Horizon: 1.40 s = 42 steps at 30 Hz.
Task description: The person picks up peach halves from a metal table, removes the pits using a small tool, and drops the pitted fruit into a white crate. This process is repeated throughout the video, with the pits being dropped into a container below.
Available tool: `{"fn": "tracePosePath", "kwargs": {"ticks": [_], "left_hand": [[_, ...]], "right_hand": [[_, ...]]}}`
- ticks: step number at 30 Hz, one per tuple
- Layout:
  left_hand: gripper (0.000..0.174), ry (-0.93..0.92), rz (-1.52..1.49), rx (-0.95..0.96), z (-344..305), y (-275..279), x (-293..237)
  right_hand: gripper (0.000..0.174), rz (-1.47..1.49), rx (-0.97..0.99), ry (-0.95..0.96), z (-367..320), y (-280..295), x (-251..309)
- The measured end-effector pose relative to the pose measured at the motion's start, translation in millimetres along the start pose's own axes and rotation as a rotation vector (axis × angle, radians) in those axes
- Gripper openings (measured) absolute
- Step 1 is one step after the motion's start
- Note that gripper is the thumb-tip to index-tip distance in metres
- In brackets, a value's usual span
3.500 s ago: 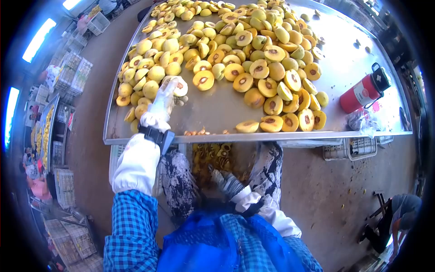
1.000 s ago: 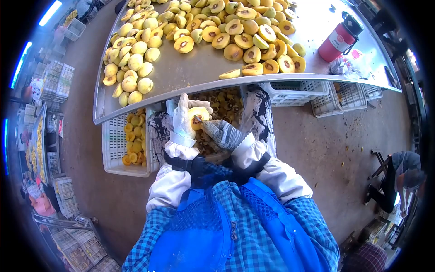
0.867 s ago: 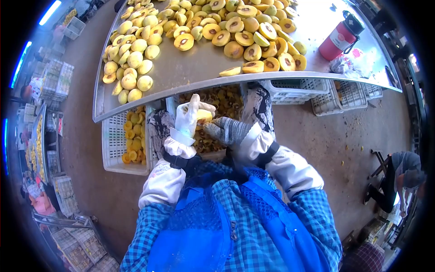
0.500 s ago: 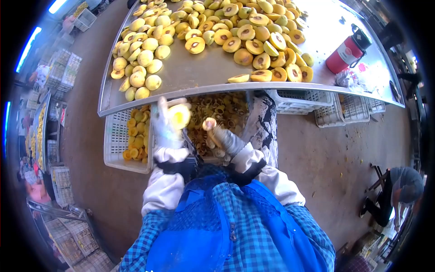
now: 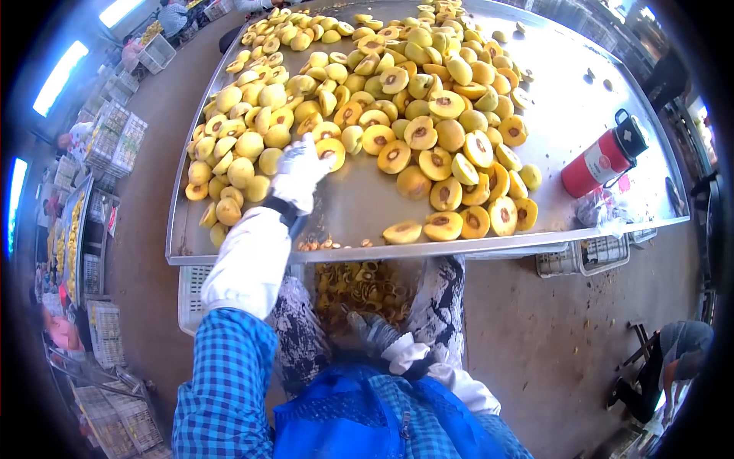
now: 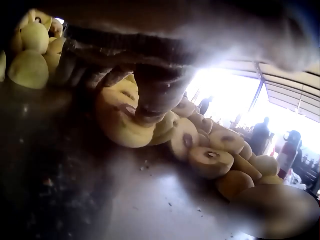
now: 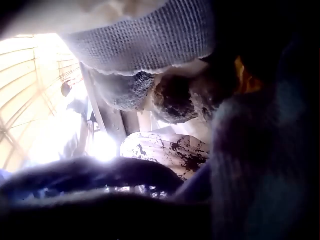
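In the head view my gloved left hand [image 5: 300,172] reaches over the metal table [image 5: 348,203] at the near edge of the fruit pile. Its fingers are on a halved yellow fruit [image 5: 330,153]. The left wrist view shows the fingers [image 6: 157,100] bent down onto the cut face of that fruit half [image 6: 122,122], which lies on the table. My right hand [image 5: 375,333], in a grey knit glove, is low between the knees, below the table edge. In the right wrist view its fingers [image 7: 122,90] look curled, with dark, soiled tips; whether they hold anything is unclear.
Cut fruit [image 5: 443,164] is heaped across the table. A red bottle [image 5: 596,164] stands at the right beside a clear plastic bag [image 5: 600,213]. Fruit scraps [image 5: 363,287] lie below the table edge, and white crates [image 5: 600,252] are underneath. Another person [image 5: 684,352] bends at lower right.
The left hand has moved from near the lap up and forward onto the table; the fruit half it held is gone from it. The right hand has lowered, and the head view has shifted.
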<state>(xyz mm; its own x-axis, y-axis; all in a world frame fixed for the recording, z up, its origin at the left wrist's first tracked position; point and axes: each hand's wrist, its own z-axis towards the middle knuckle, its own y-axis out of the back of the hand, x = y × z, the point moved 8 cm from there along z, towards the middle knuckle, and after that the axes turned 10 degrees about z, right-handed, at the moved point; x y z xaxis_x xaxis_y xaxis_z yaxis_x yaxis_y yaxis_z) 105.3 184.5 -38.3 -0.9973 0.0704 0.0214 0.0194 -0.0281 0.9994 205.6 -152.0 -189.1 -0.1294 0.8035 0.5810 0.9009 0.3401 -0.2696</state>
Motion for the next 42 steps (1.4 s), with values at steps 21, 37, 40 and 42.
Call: {"fn": "tracePosePath", "kwargs": {"ticks": [21,37,40,42], "left_hand": [[0.073,0.282,-2.217,0.359,-223,2,-3],[0.043,0.281,-2.087,-0.062,-259,-17,-10],[0.038,0.356,-2.018,-0.086,-265,-7,-13],[0.035,0.364,-1.981,-0.200,-267,-7,-13]], "right_hand": [[0.019,-0.319,-0.383,1.128,-125,-12,128],[0.032,-0.781,-0.657,0.871,-118,-23,128],[0.032,-0.756,-0.625,0.877,-115,-21,126],[0.037,-0.734,-0.587,0.849,-113,-20,126]]}}
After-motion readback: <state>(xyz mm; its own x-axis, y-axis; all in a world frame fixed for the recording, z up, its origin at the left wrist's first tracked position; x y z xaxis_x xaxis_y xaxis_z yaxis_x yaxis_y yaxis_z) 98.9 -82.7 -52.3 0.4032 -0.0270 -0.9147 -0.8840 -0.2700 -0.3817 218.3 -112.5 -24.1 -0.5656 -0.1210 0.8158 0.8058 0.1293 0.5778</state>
